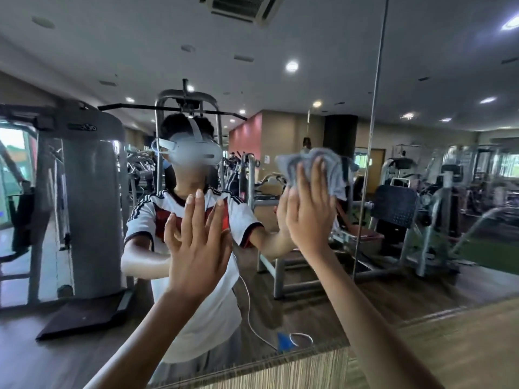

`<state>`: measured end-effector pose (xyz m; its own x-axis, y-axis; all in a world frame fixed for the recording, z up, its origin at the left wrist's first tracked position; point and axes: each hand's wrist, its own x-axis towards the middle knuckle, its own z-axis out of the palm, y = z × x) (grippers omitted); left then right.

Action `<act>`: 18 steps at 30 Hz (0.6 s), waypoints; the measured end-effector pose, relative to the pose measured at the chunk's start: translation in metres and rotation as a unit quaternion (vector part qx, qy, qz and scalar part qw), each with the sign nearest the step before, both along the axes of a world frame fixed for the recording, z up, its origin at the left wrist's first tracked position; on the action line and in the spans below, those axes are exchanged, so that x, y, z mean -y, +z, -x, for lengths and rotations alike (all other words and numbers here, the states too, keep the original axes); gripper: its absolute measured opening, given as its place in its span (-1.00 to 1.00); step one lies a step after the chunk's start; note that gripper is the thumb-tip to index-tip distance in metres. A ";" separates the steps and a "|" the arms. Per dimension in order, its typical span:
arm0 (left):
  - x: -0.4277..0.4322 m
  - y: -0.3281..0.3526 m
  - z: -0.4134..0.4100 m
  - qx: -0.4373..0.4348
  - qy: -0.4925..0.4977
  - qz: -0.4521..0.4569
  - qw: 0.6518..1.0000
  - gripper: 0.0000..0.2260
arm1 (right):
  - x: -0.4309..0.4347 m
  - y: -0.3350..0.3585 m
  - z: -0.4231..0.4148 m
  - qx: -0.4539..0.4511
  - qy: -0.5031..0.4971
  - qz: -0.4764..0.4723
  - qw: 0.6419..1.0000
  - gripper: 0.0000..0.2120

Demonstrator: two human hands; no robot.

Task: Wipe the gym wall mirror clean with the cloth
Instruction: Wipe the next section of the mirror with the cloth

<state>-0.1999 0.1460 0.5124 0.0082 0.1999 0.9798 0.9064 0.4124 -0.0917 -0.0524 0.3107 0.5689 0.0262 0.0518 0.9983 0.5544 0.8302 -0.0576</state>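
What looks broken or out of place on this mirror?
Nothing stands out. The line down the mirror looks like a straight panel seam, not a crack; the right hand presses the grey cloth on the glass.

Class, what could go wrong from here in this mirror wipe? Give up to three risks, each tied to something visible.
The bare left hand seems to lie flat on the mirror, so it may leave smears.
The right hand only presses the bunched cloth with straight fingers, no grip, so it could slip down.
The panel seam runs just right of the cloth; an edge might snag.
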 end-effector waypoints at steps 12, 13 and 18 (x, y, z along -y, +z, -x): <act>-0.025 -0.023 -0.011 -0.064 0.012 -0.021 0.998 -0.54 | -0.037 -0.021 -0.037 -0.193 0.018 0.182 0.964 -0.52; -0.027 -0.025 -0.012 -0.063 0.012 -0.025 0.998 -0.54 | -0.028 -0.013 -0.027 -0.180 0.013 0.166 0.970 -0.51; -0.027 -0.038 -0.012 -0.076 -0.002 -0.016 0.997 -0.56 | 0.000 -0.075 -0.016 0.068 -0.025 -0.038 0.997 -0.57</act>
